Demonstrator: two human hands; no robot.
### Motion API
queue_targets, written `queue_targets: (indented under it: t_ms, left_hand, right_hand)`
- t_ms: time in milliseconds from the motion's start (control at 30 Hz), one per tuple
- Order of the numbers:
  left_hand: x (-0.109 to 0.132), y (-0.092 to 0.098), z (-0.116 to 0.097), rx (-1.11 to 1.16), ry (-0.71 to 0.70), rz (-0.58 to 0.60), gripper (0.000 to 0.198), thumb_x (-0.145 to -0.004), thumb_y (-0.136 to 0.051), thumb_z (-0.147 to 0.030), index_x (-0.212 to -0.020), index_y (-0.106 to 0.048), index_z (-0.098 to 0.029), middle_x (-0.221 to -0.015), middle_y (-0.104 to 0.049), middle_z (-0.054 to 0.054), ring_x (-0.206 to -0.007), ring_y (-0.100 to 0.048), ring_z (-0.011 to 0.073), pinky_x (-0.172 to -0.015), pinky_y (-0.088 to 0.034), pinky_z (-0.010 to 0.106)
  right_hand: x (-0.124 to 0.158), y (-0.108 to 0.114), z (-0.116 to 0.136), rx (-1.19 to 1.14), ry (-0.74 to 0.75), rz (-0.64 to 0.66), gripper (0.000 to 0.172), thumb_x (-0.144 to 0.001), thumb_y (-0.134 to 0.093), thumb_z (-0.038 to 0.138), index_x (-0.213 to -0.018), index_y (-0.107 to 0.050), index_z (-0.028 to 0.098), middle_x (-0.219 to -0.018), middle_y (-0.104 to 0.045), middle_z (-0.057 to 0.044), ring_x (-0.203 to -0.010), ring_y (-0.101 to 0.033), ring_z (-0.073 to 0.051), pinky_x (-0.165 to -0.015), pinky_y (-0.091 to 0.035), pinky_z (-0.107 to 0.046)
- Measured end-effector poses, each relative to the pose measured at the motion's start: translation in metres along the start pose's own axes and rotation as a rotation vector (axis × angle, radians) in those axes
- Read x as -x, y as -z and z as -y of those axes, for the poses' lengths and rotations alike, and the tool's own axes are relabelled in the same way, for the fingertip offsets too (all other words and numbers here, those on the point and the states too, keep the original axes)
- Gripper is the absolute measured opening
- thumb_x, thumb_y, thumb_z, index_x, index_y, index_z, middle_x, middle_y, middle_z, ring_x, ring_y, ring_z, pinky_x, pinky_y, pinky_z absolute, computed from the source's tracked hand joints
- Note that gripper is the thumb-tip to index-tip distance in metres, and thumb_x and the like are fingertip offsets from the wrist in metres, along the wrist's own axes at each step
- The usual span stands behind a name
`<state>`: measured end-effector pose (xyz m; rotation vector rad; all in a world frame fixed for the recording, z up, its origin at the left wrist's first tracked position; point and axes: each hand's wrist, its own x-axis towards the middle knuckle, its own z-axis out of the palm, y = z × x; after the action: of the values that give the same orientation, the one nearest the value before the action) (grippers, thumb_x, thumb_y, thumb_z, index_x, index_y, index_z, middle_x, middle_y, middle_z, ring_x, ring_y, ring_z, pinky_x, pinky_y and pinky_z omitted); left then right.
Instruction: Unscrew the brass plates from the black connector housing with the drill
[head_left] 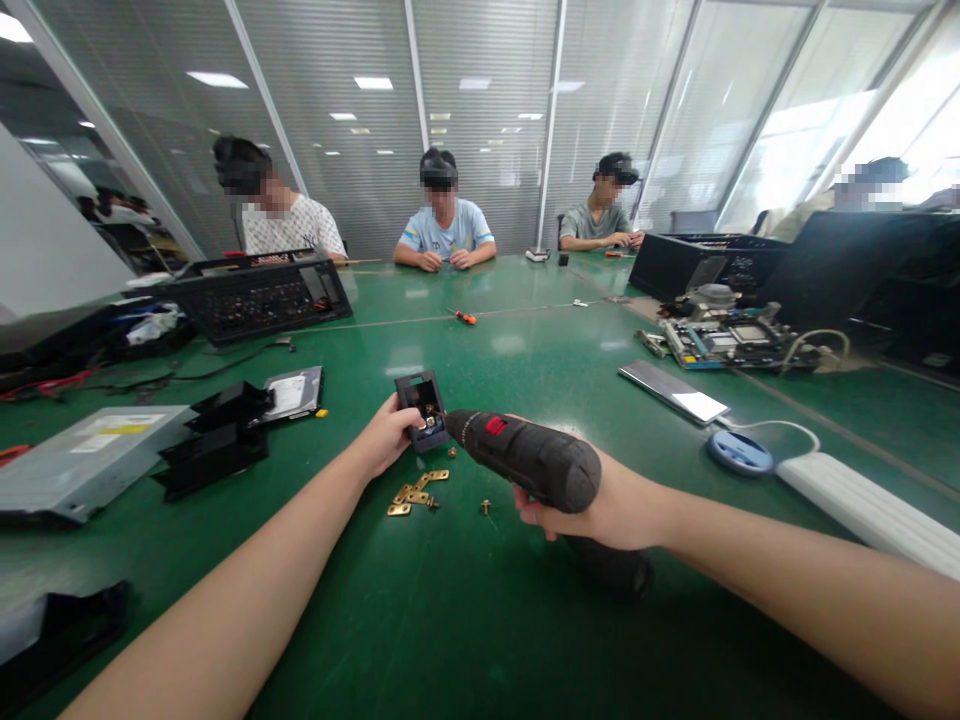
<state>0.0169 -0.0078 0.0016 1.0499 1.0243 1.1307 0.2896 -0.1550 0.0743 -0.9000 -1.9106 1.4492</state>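
My left hand [390,437] grips a small black plastic frame part [422,408] and holds it upright on the green table [450,600]. My right hand [600,510] is closed around a black electric screwdriver with a red switch [525,458]. The tool's tip points left into the lower opening of the black part. Brass metal strips [415,492] and a loose screw [485,507] lie on the table just below the part.
At left lie a silver optical drive [82,460], black plastic pieces [217,440] and a black chassis [259,295]. At right are a circuit board [727,340], a silver plate [673,390] and a white power strip [862,505]. Several people sit across the table. An orange-handled screwdriver [463,317] lies mid-table.
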Motion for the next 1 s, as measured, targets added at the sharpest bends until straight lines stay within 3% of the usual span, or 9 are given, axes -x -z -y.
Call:
queue_targets:
  t_ms: [200, 333, 500, 633, 867, 1000]
  left_hand:
    - [-0.0009, 0.0009, 0.0016, -0.007, 0.01, 0.008, 0.056, -0.049, -0.065, -0.013, -0.105, -0.062, -0.017, -0.09, -0.076, 0.006, -0.086, -0.071, 0.0244, -0.083, -0.057, 0.039]
    - [-0.001, 0.0017, 0.0022, -0.008, 0.003, 0.011, 0.055, -0.05, -0.065, -0.013, -0.105, -0.062, -0.018, -0.09, -0.076, 0.005, -0.086, -0.071, 0.0237, -0.082, -0.056, 0.038]
    - [-0.0011, 0.0029, 0.0027, -0.016, 0.01, 0.023, 0.057, -0.051, -0.065, -0.013, -0.108, -0.061, -0.018, -0.093, -0.076, 0.006, -0.087, -0.072, 0.0251, -0.083, -0.056, 0.04]
    - [-0.001, 0.0027, 0.0026, -0.024, 0.012, 0.031, 0.056, -0.052, -0.065, -0.014, -0.108, -0.061, -0.017, -0.095, -0.076, 0.008, -0.088, -0.072, 0.0257, -0.084, -0.056, 0.041]
    - [-0.0016, 0.0031, 0.0035, -0.028, 0.003, 0.05, 0.056, -0.051, -0.064, -0.014, -0.107, -0.062, -0.017, -0.092, -0.075, 0.005, -0.087, -0.072, 0.0253, -0.083, -0.056, 0.04]
    - [-0.0019, 0.0035, 0.0038, -0.037, 0.01, 0.057, 0.055, -0.051, -0.064, -0.015, -0.106, -0.062, -0.016, -0.093, -0.076, 0.007, -0.088, -0.072, 0.0268, -0.082, -0.056, 0.041]
  right_hand:
    - [-0.0012, 0.0003, -0.0065, 0.012, 0.022, -0.021, 0.079, -0.085, -0.074, 0.015, -0.155, -0.036, 0.022, -0.086, -0.064, 0.002, -0.059, -0.065, -0.013, -0.054, -0.055, -0.025]
    - [-0.0005, 0.0007, -0.0063, 0.037, 0.054, -0.015, 0.069, -0.086, -0.075, 0.014, -0.148, -0.045, 0.022, -0.086, -0.065, 0.002, -0.059, -0.064, -0.012, -0.054, -0.054, -0.024]
    - [0.0015, -0.0013, -0.0036, -0.026, 0.037, -0.012, 0.084, -0.084, -0.077, 0.012, -0.157, -0.036, 0.023, -0.093, -0.066, 0.001, -0.067, -0.064, -0.012, -0.06, -0.056, -0.024]
    - [0.0016, -0.0034, -0.0009, -0.022, 0.071, -0.017, 0.085, -0.082, -0.078, 0.012, -0.156, -0.037, 0.021, -0.096, -0.067, -0.001, -0.075, -0.065, -0.014, -0.062, -0.056, -0.023]
    - [0.0009, 0.0008, -0.0034, 0.027, 0.013, -0.012, 0.049, -0.087, -0.074, 0.018, -0.132, -0.054, 0.02, -0.089, -0.063, 0.001, -0.06, -0.065, -0.013, -0.054, -0.055, -0.025]
    - [0.0005, -0.0001, -0.0046, 0.014, 0.023, -0.019, 0.059, -0.085, -0.076, 0.018, -0.138, -0.051, 0.021, -0.092, -0.066, -0.001, -0.064, -0.065, -0.014, -0.056, -0.054, -0.025]
